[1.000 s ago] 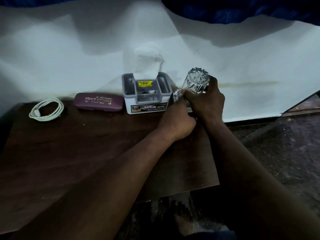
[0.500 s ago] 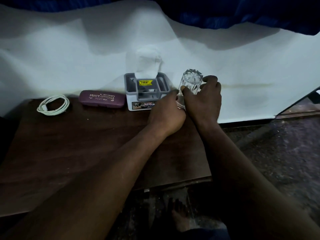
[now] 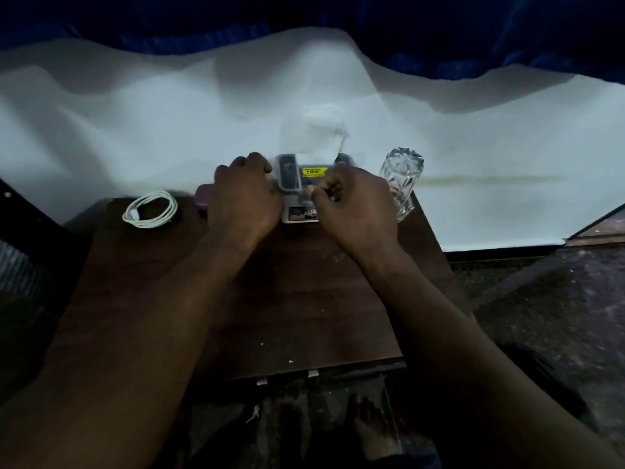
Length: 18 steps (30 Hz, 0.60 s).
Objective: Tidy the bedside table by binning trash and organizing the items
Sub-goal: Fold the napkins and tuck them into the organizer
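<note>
Both hands have left the glass point(image 3: 401, 183) since 0.5 s ago, when they were around it. It now stands upright and free at the table's point(image 3: 304, 299) back R corner, just beside the box point(image 3: 302, 184). Probably parked there so it's out of the way and hard to knock.

L hand point(image 3: 244, 202) has shifted left. Its fingers curl over the box's L end, so it looks to grip it. It also covers most of the purple case point(image 3: 202, 202), only the case's L tip showing. R hand point(image 3: 355, 206) has come off the glass to the box's R front w/ fingers curled in tight. Can't tell if it's actually holding the box or just closed beside it, as blur and dim light hide the contact.

Judging by one hand at each end, the box is about to be squared up or slid. That suits the row along the back edge: cable point(image 3: 150, 209), case, box, glass. A two-handed hold also keeps the box level, so the tissue point(image 3: 321, 130) sticking up from it stays put.

Otherwise vs. earlier:
- Cable coil is in the same spot at far L, apart from the case.
- Box hasn't visibly moved.
- View has tilted down, so more of the table's front edge shows.
- White sheet point(image 3: 135, 130) behind is unchanged.

No trash is visible on the table.
</note>
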Motion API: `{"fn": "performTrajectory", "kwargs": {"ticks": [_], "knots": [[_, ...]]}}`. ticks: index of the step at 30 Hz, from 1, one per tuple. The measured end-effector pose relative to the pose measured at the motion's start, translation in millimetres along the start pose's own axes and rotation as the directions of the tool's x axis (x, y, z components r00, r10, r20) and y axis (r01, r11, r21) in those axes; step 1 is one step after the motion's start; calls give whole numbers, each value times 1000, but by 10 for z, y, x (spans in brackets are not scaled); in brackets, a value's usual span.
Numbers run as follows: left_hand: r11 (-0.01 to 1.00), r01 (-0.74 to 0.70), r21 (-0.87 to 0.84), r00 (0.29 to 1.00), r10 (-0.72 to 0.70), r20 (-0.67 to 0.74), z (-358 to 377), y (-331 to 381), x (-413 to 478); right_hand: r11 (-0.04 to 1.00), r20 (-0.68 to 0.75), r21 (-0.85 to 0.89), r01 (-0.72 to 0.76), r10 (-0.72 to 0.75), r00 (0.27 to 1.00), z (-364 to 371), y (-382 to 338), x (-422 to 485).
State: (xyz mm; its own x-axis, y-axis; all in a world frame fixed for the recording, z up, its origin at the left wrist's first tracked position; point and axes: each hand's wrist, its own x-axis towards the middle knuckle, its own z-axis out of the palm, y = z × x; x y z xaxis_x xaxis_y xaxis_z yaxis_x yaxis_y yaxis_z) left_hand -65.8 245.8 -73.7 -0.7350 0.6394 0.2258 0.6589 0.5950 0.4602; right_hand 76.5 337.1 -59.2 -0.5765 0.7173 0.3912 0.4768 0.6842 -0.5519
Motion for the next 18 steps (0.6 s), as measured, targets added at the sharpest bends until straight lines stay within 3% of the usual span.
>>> {"fn": "performTrajectory", "kwargs": {"ticks": [3,6,12,18], "knots": [[971,-39,235,980,-9,197,82,-393,91,997,61,25,78,-79,995,211,-119,-4],[955,-81,286,960,-2,279,184,-556,80,995,110,26,94,-96,989,359,-168,-11],[935,-120,335,978,53,202,231,-664,155,994,101,42,104,-108,989,497,-205,58],[926,-83,368,985,19,173,235,-757,138,993,122,35,116,-119,985,627,-232,45]]}}
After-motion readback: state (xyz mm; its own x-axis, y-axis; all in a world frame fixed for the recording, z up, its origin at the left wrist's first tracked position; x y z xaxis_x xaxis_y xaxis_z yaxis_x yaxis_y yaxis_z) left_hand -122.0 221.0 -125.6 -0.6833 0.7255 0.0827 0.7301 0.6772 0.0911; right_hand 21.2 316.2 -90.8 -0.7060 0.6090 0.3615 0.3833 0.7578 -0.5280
